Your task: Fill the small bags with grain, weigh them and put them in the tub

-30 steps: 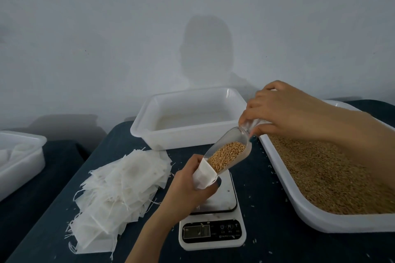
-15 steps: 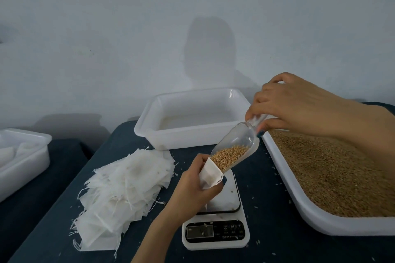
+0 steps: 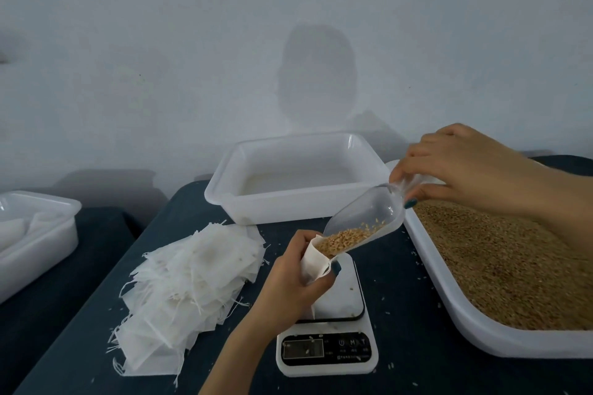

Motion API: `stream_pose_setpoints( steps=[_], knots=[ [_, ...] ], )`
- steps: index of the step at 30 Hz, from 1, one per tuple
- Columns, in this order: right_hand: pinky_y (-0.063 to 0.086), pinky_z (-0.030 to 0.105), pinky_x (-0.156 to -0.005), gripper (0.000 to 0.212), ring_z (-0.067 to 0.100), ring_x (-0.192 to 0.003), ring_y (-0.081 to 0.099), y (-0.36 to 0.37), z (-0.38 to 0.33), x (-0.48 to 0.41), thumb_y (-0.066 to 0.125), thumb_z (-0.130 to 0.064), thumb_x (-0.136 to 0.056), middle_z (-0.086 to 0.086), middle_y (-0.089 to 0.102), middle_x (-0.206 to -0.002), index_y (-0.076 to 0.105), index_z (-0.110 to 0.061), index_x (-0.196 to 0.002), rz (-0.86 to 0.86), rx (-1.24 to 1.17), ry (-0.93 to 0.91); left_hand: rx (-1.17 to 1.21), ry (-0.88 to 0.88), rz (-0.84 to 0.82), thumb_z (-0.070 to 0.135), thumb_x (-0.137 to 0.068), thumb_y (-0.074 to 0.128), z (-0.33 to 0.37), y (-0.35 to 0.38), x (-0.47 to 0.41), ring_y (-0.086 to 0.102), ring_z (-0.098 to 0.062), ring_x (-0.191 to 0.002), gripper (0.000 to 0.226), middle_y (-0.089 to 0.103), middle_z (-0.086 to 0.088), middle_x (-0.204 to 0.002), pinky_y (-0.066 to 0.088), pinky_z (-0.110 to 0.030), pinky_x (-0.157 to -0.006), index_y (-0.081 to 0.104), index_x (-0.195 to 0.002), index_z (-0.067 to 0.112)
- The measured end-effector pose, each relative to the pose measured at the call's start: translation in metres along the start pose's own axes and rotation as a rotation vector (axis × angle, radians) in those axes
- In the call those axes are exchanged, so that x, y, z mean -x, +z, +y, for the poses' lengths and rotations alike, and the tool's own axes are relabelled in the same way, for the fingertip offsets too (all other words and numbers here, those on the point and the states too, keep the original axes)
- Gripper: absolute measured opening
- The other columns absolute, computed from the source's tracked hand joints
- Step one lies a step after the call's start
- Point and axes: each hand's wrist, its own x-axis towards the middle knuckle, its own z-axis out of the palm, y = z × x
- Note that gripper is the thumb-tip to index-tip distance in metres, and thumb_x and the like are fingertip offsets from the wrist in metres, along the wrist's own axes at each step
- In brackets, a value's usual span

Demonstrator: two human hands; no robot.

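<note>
My left hand grips a small white bag with its mouth held open, just above the white digital scale. My right hand holds the handle of a clear plastic scoop, tilted steeply down so its lip sits in the bag's mouth. Brown grain lies at the scoop's low end and slides into the bag. A large white tray of grain lies under my right forearm. An empty white tub stands behind the scale by the wall.
A loose pile of empty white bags with drawstrings lies left of the scale on the dark blue table. Another white tub with white things inside stands at far left. Stray grains dot the table.
My right hand has lifted the scoop's handle higher, so the scoop tilts more steeply. Less grain is left in it, and more has run into the bag.
</note>
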Motion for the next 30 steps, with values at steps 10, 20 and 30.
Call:
stream_pose_setpoints(
  steps=[10, 20, 30],
  knots=[
    [0.05, 0.033, -0.093, 0.033, -0.002, -0.105, 0.062, 0.067, 0.004, 0.033, 0.055, -0.054, -0.079, -0.02, 0.068, -0.108, 0.066, -0.038, -0.105, -0.021, -0.918, 0.266, 0.016, 0.035, -0.043, 0.047, -0.095, 0.049, 0.009, -0.003, -0.007, 0.059, -0.018, -0.079, 0.025, 0.065, 0.015, -0.093, 0.052, -0.036, -0.074, 0.05, -0.11, 0.028],
    [0.038, 0.028, -0.056, 0.019, 0.014, -0.07, 0.058, 0.124, 0.065, 0.075, 0.051, -0.039, -0.097, -0.004, 0.062, -0.077, 0.058, -0.023, -0.089, -0.082, -0.524, 0.817, -0.504, 0.061, 0.118, 0.036, -0.098, 0.047, 0.01, -0.06, -0.023, 0.04, -0.008, -0.105, 0.024, 0.053, 0.021, -0.106, 0.033, -0.02, -0.092, 0.07, -0.106, 0.036],
    [0.048, 0.033, -0.064, 0.033, 0.021, -0.082, 0.058, 0.095, 0.016, 0.059, 0.055, -0.046, -0.092, 0.005, 0.06, -0.094, 0.057, -0.014, -0.098, -0.154, -0.014, 0.784, -0.23, 0.009, 0.202, 0.009, -0.094, 0.061, 0.014, -0.037, -0.028, 0.063, 0.0, -0.075, 0.029, 0.071, 0.008, -0.089, 0.046, -0.011, -0.06, 0.075, -0.103, 0.033]
  ],
)
